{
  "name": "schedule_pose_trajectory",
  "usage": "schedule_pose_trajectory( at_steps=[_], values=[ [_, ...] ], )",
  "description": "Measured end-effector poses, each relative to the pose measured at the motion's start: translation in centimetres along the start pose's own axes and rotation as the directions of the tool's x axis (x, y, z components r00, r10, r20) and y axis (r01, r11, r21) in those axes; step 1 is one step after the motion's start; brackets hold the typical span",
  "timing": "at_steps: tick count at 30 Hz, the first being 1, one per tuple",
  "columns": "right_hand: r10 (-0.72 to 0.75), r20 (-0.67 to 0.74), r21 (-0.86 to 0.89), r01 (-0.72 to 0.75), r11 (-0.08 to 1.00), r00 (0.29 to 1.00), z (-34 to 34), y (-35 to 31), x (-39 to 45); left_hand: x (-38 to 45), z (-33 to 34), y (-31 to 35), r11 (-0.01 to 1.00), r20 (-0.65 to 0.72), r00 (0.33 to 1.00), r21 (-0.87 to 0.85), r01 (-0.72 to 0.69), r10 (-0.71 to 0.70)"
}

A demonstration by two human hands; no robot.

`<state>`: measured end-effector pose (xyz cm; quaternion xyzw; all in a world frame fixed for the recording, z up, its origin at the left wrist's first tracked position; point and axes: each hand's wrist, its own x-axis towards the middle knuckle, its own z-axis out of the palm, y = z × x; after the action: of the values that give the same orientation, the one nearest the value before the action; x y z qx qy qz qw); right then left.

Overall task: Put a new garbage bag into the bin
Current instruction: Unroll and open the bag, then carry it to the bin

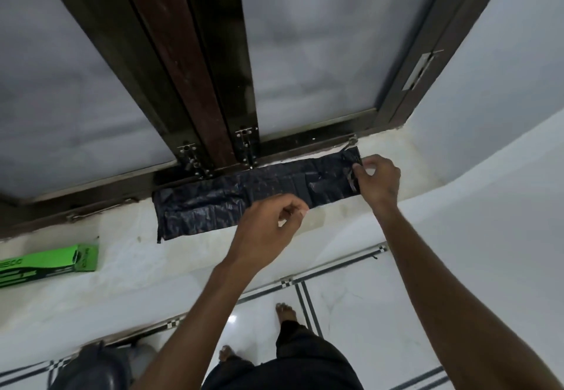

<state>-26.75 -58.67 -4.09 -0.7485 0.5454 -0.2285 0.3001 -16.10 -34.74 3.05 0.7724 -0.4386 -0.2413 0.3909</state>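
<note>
Behind: window frame (213, 99) is blocking the ledge (183, 255).
Left: green box (48, 263) is occupying the ledge.
Front edge: lying open.

We are looking at a black garbage bag (244, 197) that is lying flat and still folded into a long narrow strip on the white stone counter (183, 255) just below the window frame. Its plastic is crinkled and slightly shiny, showing fold creases across its width. The strip is running slantwise, its left end sitting nearer to us and its right end reaching toward the frame's corner. The right end is lifting slightly, pinched between fingers (358, 167). A dark, rounded bin (91, 368) is standing on the floor at lower left, partly hidden under the counter's edge, well apart from the bag.
</note>
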Motion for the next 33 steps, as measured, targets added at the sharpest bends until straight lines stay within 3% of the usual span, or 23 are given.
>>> schedule_pose_trajectory(
  at_steps=[4,7,12,19,24,30,33],
  values=[
    [-0.013,0.16,0.376,-0.049,0.925,0.987,-3.4,-1.6,-4.9,-1.2,0.5,1.1,0.993,-0.022,0.999,-0.111,0.047,-0.05],
    [-0.044,0.239,0.594,-0.11,0.797,0.97,-5.6,-3.0,-10.3,-2.7,1.2,2.2,0.982,-0.004,0.997,-0.171,0.075,-0.077],
    [-0.078,0.407,0.739,-0.277,0.614,0.91,-7.6,-4.6,-18.6,-7.9,2.1,3.3,0.984,-0.003,0.999,-0.167,0.053,-0.054],
    [-0.184,0.449,0.76,-0.265,0.594,0.874,-8.3,-4.2,-29.1,-18.3,1.8,1.1,0.982,-0.125,0.992,-0.185,-0.041,0.018],
    [-0.259,0.527,0.68,-0.219,0.7,0.809,-10.1,-2.4,-35.0,-25.5,-0.5,-1.5,0.985,-0.25,0.967,-0.175,0.002,-0.046],
    [-0.334,0.525,0.432,0.093,0.897,0.783,-12.6,-0.3,-40.3,-33.3,-1.7,-0.2,0.868,-0.329,0.901,-0.489,0.094,-0.282],
    [-0.404,0.494,0.224,0.337,0.915,0.77,-12.8,0.9,-42.4,-37.1,0.2,1.3,0.795,-0.296,0.891,-0.597,0.108,-0.344]
  ],
)
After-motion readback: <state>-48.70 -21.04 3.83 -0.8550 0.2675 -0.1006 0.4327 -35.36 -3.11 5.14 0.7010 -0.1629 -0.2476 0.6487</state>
